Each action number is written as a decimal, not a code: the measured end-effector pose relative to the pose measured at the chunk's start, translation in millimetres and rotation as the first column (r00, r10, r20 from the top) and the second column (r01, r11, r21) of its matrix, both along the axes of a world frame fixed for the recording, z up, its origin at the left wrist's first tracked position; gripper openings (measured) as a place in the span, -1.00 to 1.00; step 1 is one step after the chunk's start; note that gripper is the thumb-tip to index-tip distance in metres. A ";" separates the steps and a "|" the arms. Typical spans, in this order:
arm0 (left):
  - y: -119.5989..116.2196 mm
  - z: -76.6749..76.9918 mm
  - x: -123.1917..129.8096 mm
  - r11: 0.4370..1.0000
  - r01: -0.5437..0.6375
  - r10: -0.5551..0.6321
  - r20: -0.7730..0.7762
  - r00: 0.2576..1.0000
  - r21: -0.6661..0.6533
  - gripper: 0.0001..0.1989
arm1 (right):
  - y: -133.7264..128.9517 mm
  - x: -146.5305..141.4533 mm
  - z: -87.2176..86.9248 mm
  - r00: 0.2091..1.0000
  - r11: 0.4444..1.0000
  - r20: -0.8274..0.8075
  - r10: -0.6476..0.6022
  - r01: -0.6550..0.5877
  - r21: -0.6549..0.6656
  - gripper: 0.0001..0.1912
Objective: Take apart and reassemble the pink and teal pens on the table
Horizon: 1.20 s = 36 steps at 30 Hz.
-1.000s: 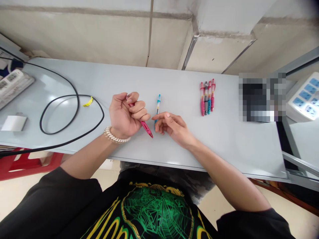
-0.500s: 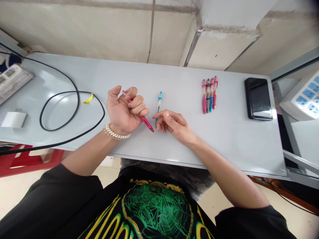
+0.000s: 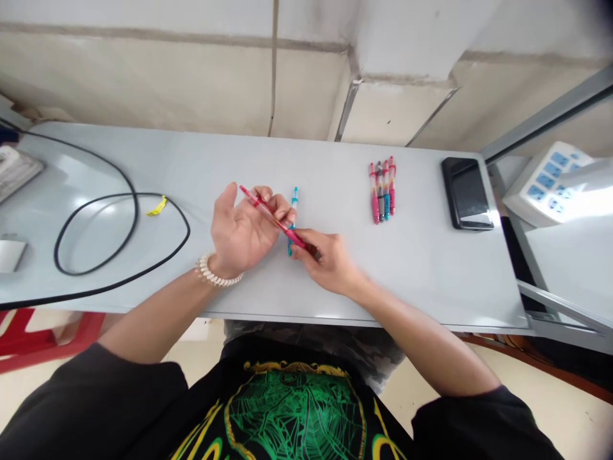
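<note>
A red pen (image 3: pixel 269 214) slants over my left palm, its clear barrel and clip end up at the left. Fingers and thumb of my right hand (image 3: pixel 330 259) are closed on its pink grip end. Palm up, my left hand (image 3: pixel 249 230) has its thumb spread and its fingers loosely bent beside the pen; whether they still touch it I cannot tell. On the table behind the hands lies a blue pen (image 3: pixel 295 199), partly covered by the red pen and fingers. Farther right, several pens (image 3: pixel 382 191) in pink, grey and blue lie side by side.
A black cable (image 3: pixel 129 249) with a yellow tag (image 3: pixel 157 206) loops over the left of the table (image 3: pixel 412 275). A white adapter (image 3: pixel 10 255) sits at the left edge. A black box-like device (image 3: pixel 467 193) lies at the right end, near a white panel with blue squares (image 3: pixel 550 182).
My right hand has moved onto the red pen's grip end and taken hold of it. My left fingers have uncurled from around the pen. The view has shifted slightly.
</note>
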<state>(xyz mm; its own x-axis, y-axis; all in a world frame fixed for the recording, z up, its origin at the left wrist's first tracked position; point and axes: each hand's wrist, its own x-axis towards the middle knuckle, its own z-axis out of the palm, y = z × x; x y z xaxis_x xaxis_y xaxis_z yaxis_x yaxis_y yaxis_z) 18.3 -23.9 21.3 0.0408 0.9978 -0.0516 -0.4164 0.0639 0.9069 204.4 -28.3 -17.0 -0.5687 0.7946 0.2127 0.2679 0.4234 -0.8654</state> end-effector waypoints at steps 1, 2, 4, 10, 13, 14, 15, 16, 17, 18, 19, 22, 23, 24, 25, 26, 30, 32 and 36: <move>0.7 -5.5 -0.2 0.998 -0.004 0.009 -0.086 0.996 0.062 -0.44 | 3.3 6.0 2.0 0.995 0.991 0.081 -0.065 0.055 0.122 -0.70; 1.8 -11.3 -1.3 0.991 -0.018 0.044 -0.188 0.981 0.136 -0.47 | 7.4 12.7 4.8 0.974 0.964 0.167 -0.153 0.110 0.243 -0.66; 4.9 -22.2 -5.3 0.957 -0.104 0.225 -0.464 0.857 0.272 -0.49 | 17.0 26.5 10.9 0.875 0.893 0.341 -0.343 0.191 0.408 -0.60; 13.2 -33.7 -11.4 0.945 0.129 0.215 -0.869 0.446 0.300 -0.65 | 37.3 49.8 15.8 0.559 0.820 0.606 -0.566 0.307 0.483 -0.55; 17.9 -31.9 -10.0 0.933 0.192 0.190 -0.870 0.455 0.305 -0.75 | 38.7 52.5 11.7 0.513 0.761 0.563 -0.647 0.407 0.504 -0.57; 20.1 -30.8 -10.1 0.934 0.196 0.181 -0.869 0.460 0.299 -0.78 | 38.3 52.1 10.7 0.499 0.736 0.541 -0.677 0.439 0.516 -0.58; 22.8 -29.5 -10.6 0.938 0.192 0.173 -0.869 0.464 0.290 -0.82 | 37.4 50.7 9.9 0.496 0.717 0.519 -0.696 0.460 0.523 -0.59; 25.8 -28.0 -11.4 0.942 0.185 0.166 -0.870 0.465 0.279 -0.85 | 36.2 48.2 9.1 0.510 0.713 0.499 -0.701 0.472 0.518 -0.61; 28.9 -26.5 -12.4 0.948 0.179 0.155 -0.874 0.461 0.263 -0.87 | 34.6 44.4 8.3 0.548 0.732 0.486 -0.680 0.471 0.492 -0.63; 32.0 -25.0 -13.3 0.955 0.175 0.137 -0.881 0.453 0.239 -0.89 | 32.6 39.5 7.3 0.608 0.771 0.477 -0.635 0.457 0.444 -0.65; 34.7 -23.6 -13.8 0.964 0.168 0.112 -0.888 0.447 0.206 -0.89 | 30.4 33.6 6.1 0.681 0.822 0.463 -0.567 0.431 0.373 -0.67; 39.3 -22.0 -12.0 0.993 0.101 0.000 -0.845 0.535 0.064 -0.87 | 24.1 15.0 1.6 0.890 0.936 0.292 -0.351 0.325 0.136 -0.56; 39.4 -22.2 -9.9 0.997 0.070 -0.030 -0.793 0.608 0.017 -0.84 | 22.9 10.1 0.6 0.923 0.949 0.218 -0.316 0.309 0.070 -0.53; 39.0 -22.4 -7.0 0.999 0.037 -0.042 -0.720 0.693 -0.023 -0.79 | 22.3 6.4 0.0 0.948 0.958 0.150 -0.281 0.287 -0.014 -0.51; 38.1 -22.6 -3.6 0.999 0.004 -0.036 -0.631 0.775 -0.052 -0.74 | 22.4 4.0 0.0 0.965 0.961 0.086 -0.248 0.256 -0.106 -0.50; 37.0 -22.5 0.1 0.997 -0.026 -0.017 -0.540 0.842 -0.072 -0.68 | 23.0 2.9 0.5 0.976 0.955 0.022 -0.215 0.215 -0.203 -0.50; 35.0 -18.3 14.8 0.992 -0.062 0.025 -0.317 0.948 -0.110 -0.45 | 27.7 6.3 3.8 0.959 0.871 -0.225 -0.172 0.041 -0.490 -0.60; 36.7 -15.6 19.6 0.994 -0.032 0.002 -0.279 0.960 -0.103 -0.37 | 29.0 9.0 4.4 0.931 0.838 -0.307 -0.197 -0.003 -0.546 -0.59; 40.3 -14.0 20.9 0.998 -0.002 -0.010 -0.213 0.977 -0.058 -0.46 | 27.7 10.1 2.8 0.912 0.818 -0.348 -0.215 -0.026 -0.575 -0.56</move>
<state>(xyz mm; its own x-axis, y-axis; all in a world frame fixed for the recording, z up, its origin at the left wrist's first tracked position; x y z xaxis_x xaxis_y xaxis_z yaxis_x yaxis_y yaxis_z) 39.2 16.4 7.3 0.0268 0.9927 -0.1172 -0.2141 0.1202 0.9694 214.5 -0.5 -14.2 -0.4529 0.8858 -0.1011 -0.1203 -0.1731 -0.9775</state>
